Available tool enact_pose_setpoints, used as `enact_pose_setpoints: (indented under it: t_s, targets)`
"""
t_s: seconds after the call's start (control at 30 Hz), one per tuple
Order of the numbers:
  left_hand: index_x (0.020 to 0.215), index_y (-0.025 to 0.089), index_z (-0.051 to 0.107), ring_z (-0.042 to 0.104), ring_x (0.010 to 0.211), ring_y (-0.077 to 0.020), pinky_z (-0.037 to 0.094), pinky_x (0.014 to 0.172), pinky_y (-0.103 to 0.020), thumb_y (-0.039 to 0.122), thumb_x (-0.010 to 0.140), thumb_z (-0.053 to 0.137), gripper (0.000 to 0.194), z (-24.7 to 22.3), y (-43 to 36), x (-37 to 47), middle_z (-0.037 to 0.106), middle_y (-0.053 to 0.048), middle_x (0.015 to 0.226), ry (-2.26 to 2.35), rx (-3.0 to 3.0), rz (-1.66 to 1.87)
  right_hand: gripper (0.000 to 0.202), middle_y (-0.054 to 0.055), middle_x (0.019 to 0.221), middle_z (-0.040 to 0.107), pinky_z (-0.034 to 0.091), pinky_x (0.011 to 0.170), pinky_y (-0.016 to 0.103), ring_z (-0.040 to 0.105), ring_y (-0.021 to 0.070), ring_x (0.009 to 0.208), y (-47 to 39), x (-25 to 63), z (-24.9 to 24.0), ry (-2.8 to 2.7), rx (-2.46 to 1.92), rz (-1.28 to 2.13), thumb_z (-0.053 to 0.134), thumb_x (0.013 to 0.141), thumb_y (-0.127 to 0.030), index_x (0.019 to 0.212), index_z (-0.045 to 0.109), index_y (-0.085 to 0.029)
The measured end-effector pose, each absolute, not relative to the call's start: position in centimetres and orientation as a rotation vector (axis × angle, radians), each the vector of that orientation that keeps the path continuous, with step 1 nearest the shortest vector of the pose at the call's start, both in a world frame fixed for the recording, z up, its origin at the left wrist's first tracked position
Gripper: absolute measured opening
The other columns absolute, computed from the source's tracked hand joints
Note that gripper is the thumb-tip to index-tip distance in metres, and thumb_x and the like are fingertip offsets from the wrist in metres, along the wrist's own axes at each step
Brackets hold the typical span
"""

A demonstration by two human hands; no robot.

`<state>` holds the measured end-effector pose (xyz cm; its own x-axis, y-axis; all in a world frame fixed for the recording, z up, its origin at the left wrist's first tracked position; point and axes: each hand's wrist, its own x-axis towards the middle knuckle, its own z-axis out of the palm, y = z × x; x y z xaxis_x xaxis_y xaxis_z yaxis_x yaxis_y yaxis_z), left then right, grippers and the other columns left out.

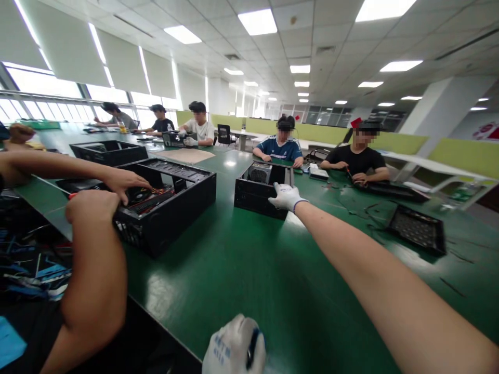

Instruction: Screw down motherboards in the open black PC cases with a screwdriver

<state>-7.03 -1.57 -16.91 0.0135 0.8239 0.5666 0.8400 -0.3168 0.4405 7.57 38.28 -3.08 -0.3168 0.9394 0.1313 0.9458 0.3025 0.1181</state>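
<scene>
In a white work glove, my right hand (pixel 287 197) reaches far forward over the table. Its thumb and fingers clasp the near right corner of a black computer case (pixel 255 196), which lies on its side with its top open. A grey power supply (pixel 260 172) shows inside it. My left hand (pixel 233 347), gloved too, is low at the table's front edge, its fingers curled. Something small and dark shows within its grip, mostly hidden, and I cannot make out its kind.
On my left a co-worker's bare hands (pixel 127 182) work in a larger open case (pixel 183 202). Another case (pixel 109 151) stands behind it. Several people sit across the green table (pixel 218 259). Loose cables and a black panel (pixel 417 228) lie at the right.
</scene>
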Motion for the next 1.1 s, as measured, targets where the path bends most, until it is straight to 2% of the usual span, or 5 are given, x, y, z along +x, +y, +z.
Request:
enact_pose_setpoints:
  t_s: [0.13, 0.33, 0.63, 0.83, 1.1]
  targets:
    - [0.123, 0.017, 0.065, 0.066, 0.107, -0.0242, 0.058, 0.088, -0.041, 0.04, 0.105, 0.05, 0.032, -16.7, -1.5, -7.1, 0.065, -0.007, 0.121, -1.816, -2.191, -1.226, 0.057, 0.017, 0.134, 0.062, 0.044, 0.102, 0.049, 0.058, 0.0314, 0.123, 37.7, 7.5, -2.7, -2.5, -1.81, -0.326, 0.056, 0.095, -0.055, 0.135, 0.058, -0.014]
    - [0.092, 0.023, 0.066, 0.066, 0.065, -0.017, 0.054, 0.06, -0.027, 0.027, 0.097, 0.053, 0.015, -17.5, -1.1, -6.9, 0.064, -0.002, 0.077, -1.812, -2.206, -1.255, 0.056, 0.021, 0.118, 0.07, 0.043, 0.091, 0.039, 0.062, 0.0327, 0.112, 32.0, 9.3, -1.9, -2.563, -1.67, -0.429, 0.046, 0.095, -0.056, 0.119, 0.067, -0.011]
    - [0.1, 0.022, 0.06, 0.066, 0.071, -0.0172, 0.052, 0.066, -0.03, 0.027, 0.1, 0.053, 0.008, -17.8, -1.1, -7.3, 0.064, -0.002, 0.083, -1.828, -2.353, -1.31, 0.055, 0.011, 0.084, 0.073, 0.035, 0.075, 0.034, 0.066, 0.0235, 0.082, 16.6, 16.3, -1.2, -2.643, -1.388, -0.555, 0.036, 0.102, -0.058, 0.089, 0.068, -0.017]
    - [0.1, 0.022, 0.061, 0.063, 0.069, -0.0173, 0.049, 0.064, -0.031, 0.025, 0.096, 0.058, 0.006, -11.6, -1.7, -6.5, 0.062, -0.001, 0.081, -1.619, -2.399, -1.374, 0.046, 0.005, 0.067, 0.064, 0.033, 0.073, 0.035, 0.057, 0.0189, 0.068, 6.2, 21.3, -0.7, -2.665, -1.2, -0.363, 0.044, 0.102, -0.051, 0.074, 0.062, -0.019]
    - [0.098, 0.023, 0.062, 0.057, 0.063, -0.019, 0.039, 0.056, -0.033, 0.029, 0.093, 0.061, 0.007, -1.7, -2.7, -3.1, 0.059, 0.0, 0.077, -1.249, -2.532, -1.052, 0.025, 0.001, 0.065, 0.057, 0.032, 0.068, 0.037, 0.049, 0.0182, 0.063, -2.5, 25.4, -0.1, -2.618, -1.018, -0.213, 0.059, 0.095, -0.034, 0.074, 0.061, -0.021]
